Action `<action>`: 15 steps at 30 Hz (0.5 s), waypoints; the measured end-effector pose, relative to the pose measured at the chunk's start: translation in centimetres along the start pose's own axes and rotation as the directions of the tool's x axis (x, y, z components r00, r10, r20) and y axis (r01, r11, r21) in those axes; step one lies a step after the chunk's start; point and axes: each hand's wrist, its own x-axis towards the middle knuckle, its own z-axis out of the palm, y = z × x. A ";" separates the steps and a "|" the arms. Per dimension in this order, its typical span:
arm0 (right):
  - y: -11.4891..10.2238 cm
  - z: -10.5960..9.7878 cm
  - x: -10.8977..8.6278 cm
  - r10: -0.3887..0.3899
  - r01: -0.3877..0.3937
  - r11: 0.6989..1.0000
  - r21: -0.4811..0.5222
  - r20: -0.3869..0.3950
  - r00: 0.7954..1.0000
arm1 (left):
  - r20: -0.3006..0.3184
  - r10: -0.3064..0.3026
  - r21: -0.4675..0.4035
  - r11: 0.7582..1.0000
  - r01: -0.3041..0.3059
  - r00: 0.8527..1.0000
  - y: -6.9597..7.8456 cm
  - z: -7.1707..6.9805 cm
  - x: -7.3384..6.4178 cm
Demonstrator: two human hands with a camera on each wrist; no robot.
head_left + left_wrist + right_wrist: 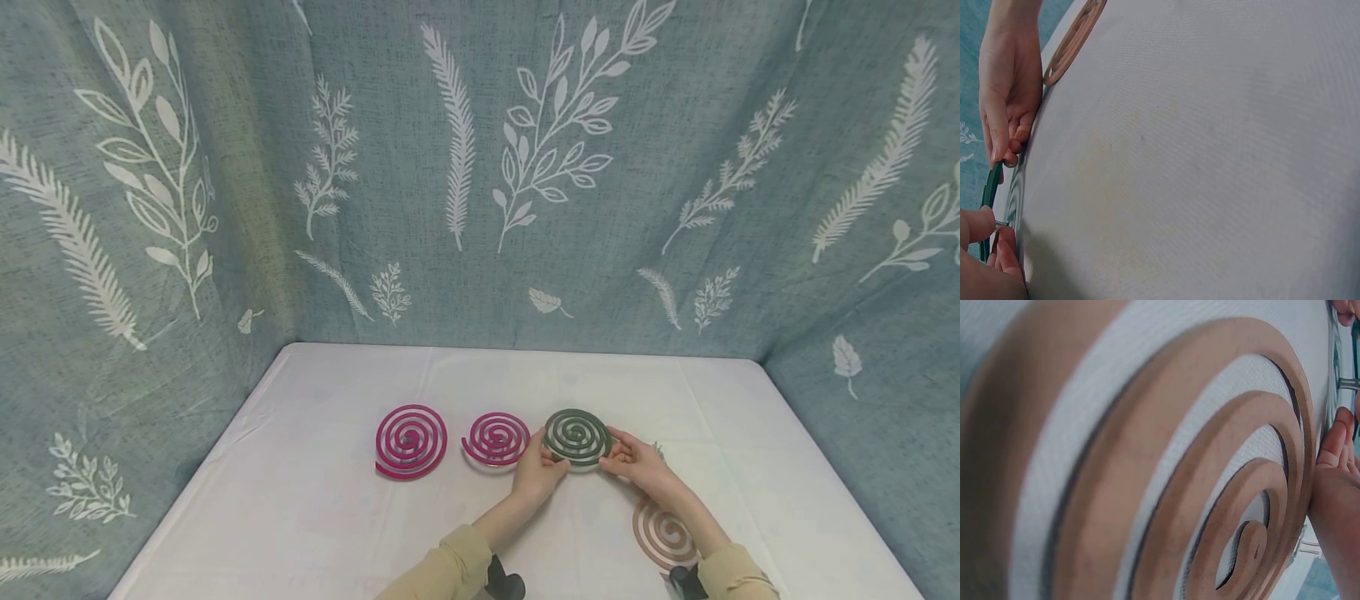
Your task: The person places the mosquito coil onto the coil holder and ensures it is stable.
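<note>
A dark green mosquito coil [577, 436] is held above the white table between both hands. My left hand [538, 468] pinches its left edge, and my right hand [636, 461] grips the right edge between thumb and fingers. In the left wrist view the green coil [988, 194] appears edge-on, a small metal piece [1002, 223] beside it. Beneath lies another greenish spiral [1016, 194]; whether it is a second coil or a shadow I cannot tell. A brown coil [663, 535] lies flat below my right forearm, filling much of the right wrist view.
Two magenta coils, a larger one [411, 442] and a smaller one [497, 439], sit in a row left of the green one. A small greenish thing [658, 451] shows behind the right wrist. Patterned blue-green cloth [480, 167] surrounds the white table [300, 517].
</note>
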 end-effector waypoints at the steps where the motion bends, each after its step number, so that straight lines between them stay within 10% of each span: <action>1: 0.0 0.0 0.0 0.000 0.000 1.000 -0.001 -0.002 1.000 | 0.000 0.000 -0.001 1.000 0.000 1.000 0.0 0.0 0.0; 15: 0.0 0.0 0.0 0.019 -0.019 1.000 0.001 -0.019 1.000 | -0.003 -0.014 0.001 1.000 0.014 1.000 0.0 0.0 0.1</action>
